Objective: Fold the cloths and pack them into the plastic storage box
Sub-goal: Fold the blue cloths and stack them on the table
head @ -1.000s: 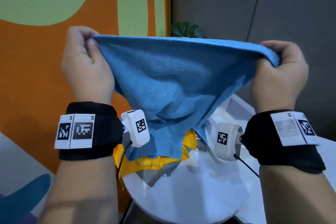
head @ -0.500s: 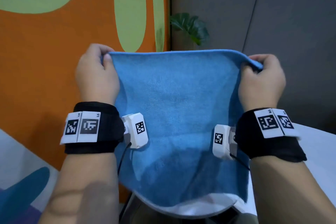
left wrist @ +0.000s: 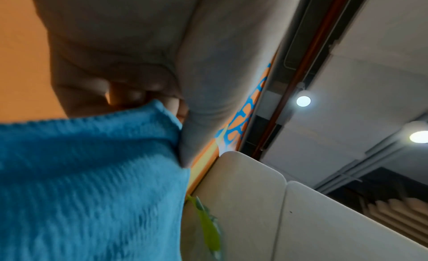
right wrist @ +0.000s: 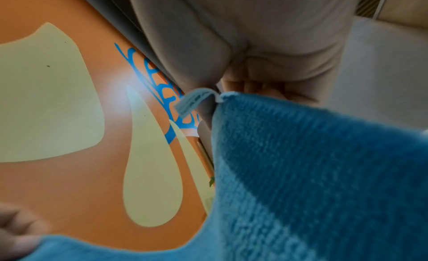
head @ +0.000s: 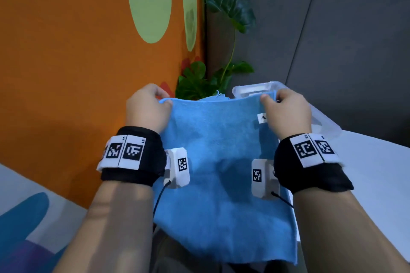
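**Blue cloth spread for its first fold**

Head view: the left hand (head: 147,107) and right hand (head: 286,113) are each pinching a far corner of the blue cloth (head: 221,184), which is hanging flat between them over the counter (head: 377,162); the plastic storage box (head: 255,88) is sitting just beyond.

Left wrist view: fingers (left wrist: 129,94) are curling around the cloth's corner.

Right wrist view: the thumb (right wrist: 185,67) is clamping the corner beside a label (right wrist: 194,100).

The folding step looks barely begun; next, probably laying it down evenly and bringing edges together.
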{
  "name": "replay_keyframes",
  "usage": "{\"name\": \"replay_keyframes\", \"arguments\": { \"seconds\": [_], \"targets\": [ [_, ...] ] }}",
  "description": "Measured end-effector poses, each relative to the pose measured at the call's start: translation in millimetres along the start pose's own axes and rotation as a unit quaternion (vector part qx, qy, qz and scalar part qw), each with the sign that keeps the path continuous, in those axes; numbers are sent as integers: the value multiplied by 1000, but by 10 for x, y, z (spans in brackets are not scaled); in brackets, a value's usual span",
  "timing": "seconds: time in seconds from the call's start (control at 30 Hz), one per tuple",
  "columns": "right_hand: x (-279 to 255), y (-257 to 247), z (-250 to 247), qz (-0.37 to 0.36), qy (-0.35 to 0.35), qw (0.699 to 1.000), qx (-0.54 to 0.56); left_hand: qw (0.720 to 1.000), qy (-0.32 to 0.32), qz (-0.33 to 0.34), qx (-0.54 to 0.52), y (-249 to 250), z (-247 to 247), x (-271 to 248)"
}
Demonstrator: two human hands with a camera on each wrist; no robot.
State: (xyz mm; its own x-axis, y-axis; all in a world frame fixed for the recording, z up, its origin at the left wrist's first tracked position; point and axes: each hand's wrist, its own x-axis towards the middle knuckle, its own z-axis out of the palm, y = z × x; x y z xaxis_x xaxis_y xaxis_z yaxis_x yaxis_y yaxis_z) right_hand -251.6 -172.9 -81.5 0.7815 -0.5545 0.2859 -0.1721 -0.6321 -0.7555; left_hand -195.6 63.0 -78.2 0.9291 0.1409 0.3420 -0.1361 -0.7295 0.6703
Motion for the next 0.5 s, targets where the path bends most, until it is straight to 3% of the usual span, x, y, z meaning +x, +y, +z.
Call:
{"name": "replay_keyframes", "arguments": {
  "seconds": [0.23, 0.5],
  "targets": [
    [-178, -122, 282, -35, -91, 995, 23, 989, -120, 19, -85, 238, 247, -183],
    [-337, -253, 379, -115, -162, 980, 26, 970, -167, -2, -175, 293, 328, -217]
  ]
}}
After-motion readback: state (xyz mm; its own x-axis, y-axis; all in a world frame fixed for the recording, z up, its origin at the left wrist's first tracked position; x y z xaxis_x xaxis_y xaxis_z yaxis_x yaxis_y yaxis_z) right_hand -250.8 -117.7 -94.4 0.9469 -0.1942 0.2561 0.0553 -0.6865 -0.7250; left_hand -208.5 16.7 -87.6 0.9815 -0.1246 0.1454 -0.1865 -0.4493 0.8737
